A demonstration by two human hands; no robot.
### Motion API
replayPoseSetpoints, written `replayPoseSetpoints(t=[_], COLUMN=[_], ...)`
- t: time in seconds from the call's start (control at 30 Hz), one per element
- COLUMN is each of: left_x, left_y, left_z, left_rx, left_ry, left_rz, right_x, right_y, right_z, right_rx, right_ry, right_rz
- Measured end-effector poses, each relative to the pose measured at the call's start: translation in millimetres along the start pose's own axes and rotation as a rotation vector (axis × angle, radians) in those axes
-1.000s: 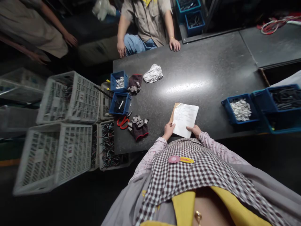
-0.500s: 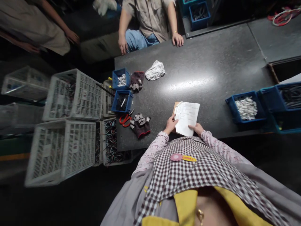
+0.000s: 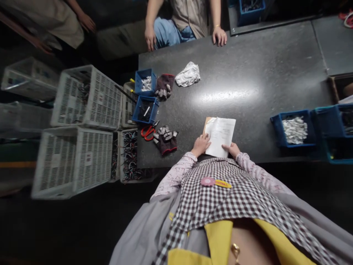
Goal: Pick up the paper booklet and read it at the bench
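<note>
A sheaf of white printed paper (image 3: 220, 134) over a brown backing lies on the dark table (image 3: 248, 88) near its front edge. My left hand (image 3: 200, 144) grips the sheaf's lower left corner. My right hand (image 3: 233, 149) holds its lower right edge. To the left of the paper lie a dark work glove with taped fingertips (image 3: 166, 139) and red-handled scissors (image 3: 147, 132).
Two small blue bins (image 3: 145, 96) and a second glove (image 3: 164, 86) sit at the table's left edge, with a crumpled white rag (image 3: 188, 74) beyond. Blue bins of parts (image 3: 294, 129) stand at the right. White slatted crates (image 3: 82, 129) stack left of the table. A seated person's hand (image 3: 220, 35) rests on the far edge.
The view has shifted, so everything sits further right and lower in the picture. My left hand has slid a little further onto the paper; my right hand keeps its hold.
</note>
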State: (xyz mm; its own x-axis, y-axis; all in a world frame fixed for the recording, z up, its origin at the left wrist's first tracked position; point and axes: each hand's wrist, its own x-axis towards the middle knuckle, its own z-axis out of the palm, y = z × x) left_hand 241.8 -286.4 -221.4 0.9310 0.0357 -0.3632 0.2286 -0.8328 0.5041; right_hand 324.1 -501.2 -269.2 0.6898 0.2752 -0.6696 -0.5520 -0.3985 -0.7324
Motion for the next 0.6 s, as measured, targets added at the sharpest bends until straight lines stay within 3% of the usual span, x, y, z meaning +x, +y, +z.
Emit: replayPoseSetpoints(t=[0.1,0.27,0.6], left_x=[1.6,-1.7,-34.3], left_y=[-5.0,-10.7,-8.8], left_z=[0.9,4.4,12.5], left_rx=[0.005,0.02,-0.1], left_ry=[-0.036,-0.042,-0.05], left_rz=[0.066,0.033,-0.056], right_x=[-0.8,-2.1,-3.8], right_y=[-2.8,-4.7,-4.9], right_z=[0.9,2.6,4.2], right_rx=[0.006,0.015,0.003], right_ry=[0.012,0.013,0.011], right_rz=[0.028,0.053,0.049])
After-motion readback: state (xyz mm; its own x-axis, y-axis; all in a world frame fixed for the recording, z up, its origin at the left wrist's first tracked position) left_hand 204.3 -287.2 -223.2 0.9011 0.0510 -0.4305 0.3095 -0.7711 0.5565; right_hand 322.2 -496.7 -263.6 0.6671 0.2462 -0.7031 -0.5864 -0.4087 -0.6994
